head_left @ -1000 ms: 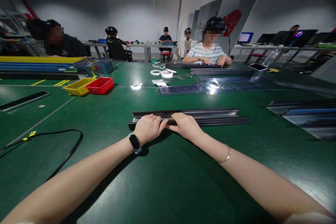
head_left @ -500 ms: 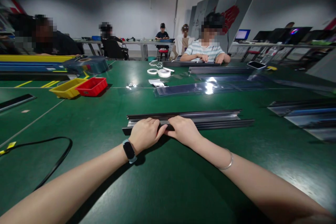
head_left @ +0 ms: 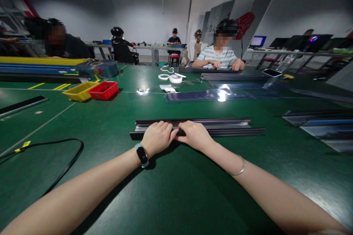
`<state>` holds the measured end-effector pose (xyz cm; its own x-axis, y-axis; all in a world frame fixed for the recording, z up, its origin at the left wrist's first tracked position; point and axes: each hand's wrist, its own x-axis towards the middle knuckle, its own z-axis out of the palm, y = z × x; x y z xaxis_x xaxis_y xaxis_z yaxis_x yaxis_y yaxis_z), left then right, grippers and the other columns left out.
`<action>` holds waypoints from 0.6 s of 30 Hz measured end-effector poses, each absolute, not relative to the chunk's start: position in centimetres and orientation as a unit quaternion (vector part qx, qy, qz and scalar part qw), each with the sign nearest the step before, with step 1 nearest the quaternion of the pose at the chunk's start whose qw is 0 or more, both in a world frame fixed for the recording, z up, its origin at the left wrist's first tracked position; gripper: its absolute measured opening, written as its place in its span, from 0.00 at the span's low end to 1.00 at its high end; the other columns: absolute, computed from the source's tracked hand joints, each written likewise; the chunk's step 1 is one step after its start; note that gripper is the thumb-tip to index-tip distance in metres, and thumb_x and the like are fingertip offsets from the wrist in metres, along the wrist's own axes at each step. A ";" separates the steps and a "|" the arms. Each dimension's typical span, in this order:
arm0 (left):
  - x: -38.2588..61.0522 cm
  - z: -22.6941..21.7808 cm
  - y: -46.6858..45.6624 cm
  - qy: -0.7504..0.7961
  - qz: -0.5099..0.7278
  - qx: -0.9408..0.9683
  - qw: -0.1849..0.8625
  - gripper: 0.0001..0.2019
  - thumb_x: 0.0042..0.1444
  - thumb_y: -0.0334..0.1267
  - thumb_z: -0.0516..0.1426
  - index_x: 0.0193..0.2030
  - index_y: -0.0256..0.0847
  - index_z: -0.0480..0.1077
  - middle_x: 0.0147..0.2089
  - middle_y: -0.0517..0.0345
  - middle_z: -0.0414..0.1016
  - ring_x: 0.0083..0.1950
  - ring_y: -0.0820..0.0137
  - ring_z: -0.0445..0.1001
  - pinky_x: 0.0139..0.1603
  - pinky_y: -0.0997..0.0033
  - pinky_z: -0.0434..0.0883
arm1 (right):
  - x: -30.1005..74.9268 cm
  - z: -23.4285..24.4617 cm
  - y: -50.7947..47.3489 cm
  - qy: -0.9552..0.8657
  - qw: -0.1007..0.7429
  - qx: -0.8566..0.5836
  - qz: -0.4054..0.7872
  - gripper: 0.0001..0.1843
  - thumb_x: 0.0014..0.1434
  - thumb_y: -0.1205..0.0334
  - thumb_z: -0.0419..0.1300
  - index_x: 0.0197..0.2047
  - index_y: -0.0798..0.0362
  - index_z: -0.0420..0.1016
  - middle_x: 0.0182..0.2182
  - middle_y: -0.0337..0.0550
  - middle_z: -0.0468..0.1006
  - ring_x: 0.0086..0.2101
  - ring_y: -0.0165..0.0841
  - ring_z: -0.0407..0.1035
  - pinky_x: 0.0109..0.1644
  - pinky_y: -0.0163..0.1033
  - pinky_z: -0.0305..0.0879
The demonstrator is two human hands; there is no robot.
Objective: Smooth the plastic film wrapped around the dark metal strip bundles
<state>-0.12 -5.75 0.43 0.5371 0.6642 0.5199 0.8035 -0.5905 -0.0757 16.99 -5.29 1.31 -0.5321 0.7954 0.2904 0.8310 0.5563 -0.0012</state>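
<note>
A long black channel-shaped profile (head_left: 234, 131) lies crosswise on the green table, its silvery inner face showing between two dark rails. My left hand (head_left: 157, 137) is closed over the near rail, left of the profile's middle, with the thumb along the front. Right beside it, my right hand (head_left: 194, 136) grips the same rail, its thumb almost meeting the left one. The fingertips of both hands reach into the channel and are partly hidden.
Yellow (head_left: 79, 92) and red bins (head_left: 104, 91) stand at left. Clear plastic strips (head_left: 198, 94) and white tape rolls (head_left: 175, 78) lie beyond the profile. More profiles (head_left: 320, 123) are at right, a black cable (head_left: 74, 158) at left. A co-worker (head_left: 219, 57) handles a profile opposite.
My left hand has slid slightly right along the rail, nearer my right hand. The whole view has shifted a little; the profile stays in about the same place.
</note>
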 end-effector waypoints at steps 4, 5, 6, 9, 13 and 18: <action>0.0 0.4 -5.6 -0.414 -0.220 -0.870 0.151 0.17 0.59 0.45 0.41 0.30 0.37 0.65 0.27 0.53 0.69 0.34 0.68 0.67 0.35 0.68 0.61 | 16.9 2.2 -5.7 -0.875 0.112 -0.466 -0.066 0.16 0.53 0.49 0.51 0.36 0.54 0.65 0.30 0.44 0.72 0.33 0.32 0.65 0.36 0.34 0.52; -0.1 0.3 -5.6 -0.410 -0.214 -0.873 0.152 0.18 0.60 0.45 0.41 0.30 0.37 0.65 0.27 0.53 0.68 0.34 0.68 0.67 0.35 0.68 0.61 | 16.9 2.5 -5.8 -0.881 0.103 -0.457 -0.062 0.15 0.54 0.51 0.49 0.36 0.54 0.65 0.30 0.44 0.72 0.33 0.32 0.65 0.36 0.34 0.52; -0.1 0.3 -5.6 -0.406 -0.206 -0.877 0.154 0.17 0.60 0.44 0.41 0.30 0.37 0.65 0.27 0.53 0.68 0.34 0.68 0.67 0.35 0.68 0.61 | 16.9 2.8 -5.9 -0.889 0.096 -0.444 -0.057 0.14 0.55 0.53 0.48 0.37 0.54 0.65 0.30 0.44 0.72 0.32 0.31 0.65 0.36 0.34 0.52; -0.2 0.3 -5.5 -0.396 -0.187 -0.884 0.164 0.17 0.60 0.42 0.41 0.31 0.37 0.65 0.27 0.53 0.69 0.34 0.67 0.67 0.35 0.68 0.62 | 16.9 3.4 -5.9 -0.901 0.084 -0.424 -0.049 0.13 0.58 0.59 0.43 0.36 0.55 0.65 0.31 0.44 0.72 0.32 0.30 0.64 0.37 0.34 0.51; -0.2 0.3 -5.4 -0.386 -0.186 -0.887 0.171 0.15 0.60 0.40 0.41 0.31 0.37 0.65 0.27 0.54 0.69 0.32 0.68 0.66 0.34 0.68 0.62 | 16.8 3.4 -5.7 -0.886 0.080 -0.454 -0.040 0.15 0.59 0.61 0.39 0.36 0.54 0.65 0.30 0.44 0.72 0.32 0.30 0.65 0.36 0.34 0.50; -0.2 0.2 -5.4 -0.389 -0.189 -0.885 0.173 0.15 0.60 0.39 0.41 0.30 0.37 0.65 0.27 0.53 0.68 0.33 0.68 0.66 0.34 0.68 0.62 | 16.9 3.6 -5.5 -0.876 0.065 -0.477 -0.028 0.16 0.60 0.60 0.37 0.41 0.54 0.63 0.32 0.43 0.73 0.33 0.31 0.66 0.35 0.33 0.50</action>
<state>-0.22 -5.35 0.19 0.6256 0.6232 0.4693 0.7539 -0.6376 -0.1583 16.92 -5.50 3.59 -0.5355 0.8326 0.1416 0.8400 0.5424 -0.0126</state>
